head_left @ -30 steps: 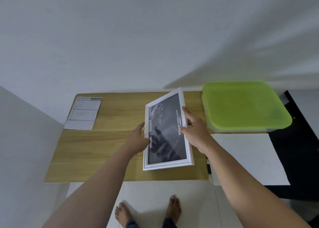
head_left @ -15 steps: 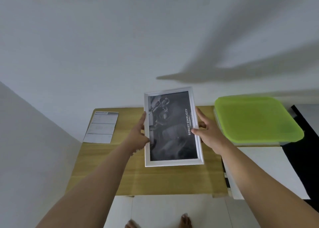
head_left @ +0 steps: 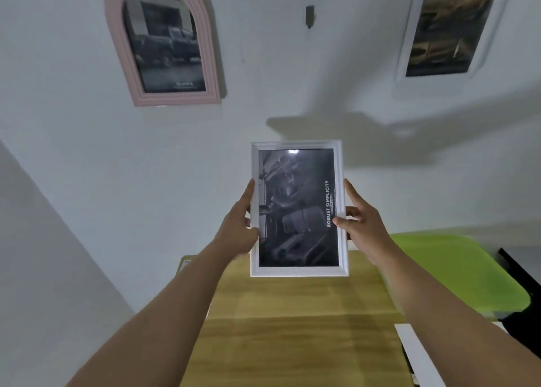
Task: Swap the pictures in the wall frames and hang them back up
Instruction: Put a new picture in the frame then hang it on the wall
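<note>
Though wooden table lies just below, white frame is airborne, upright before wall: looks rigid, light, glazed front likely slippery, breakable (glare near top). Left hand grips left edge, right hand pinches right edge; hold mouldings, not glass. Small wall hook bare overhead.

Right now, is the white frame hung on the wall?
Not hung: the left hand and right hand hold the white frame below the bare hook.

White picture frame: moulded, semi-gloss; its glazing reflects glare. Tabletop: light wood grain, satin. Green lid: smooth plastic. Pink arched frame: ridged, matt. Wall: matt paint
</note>
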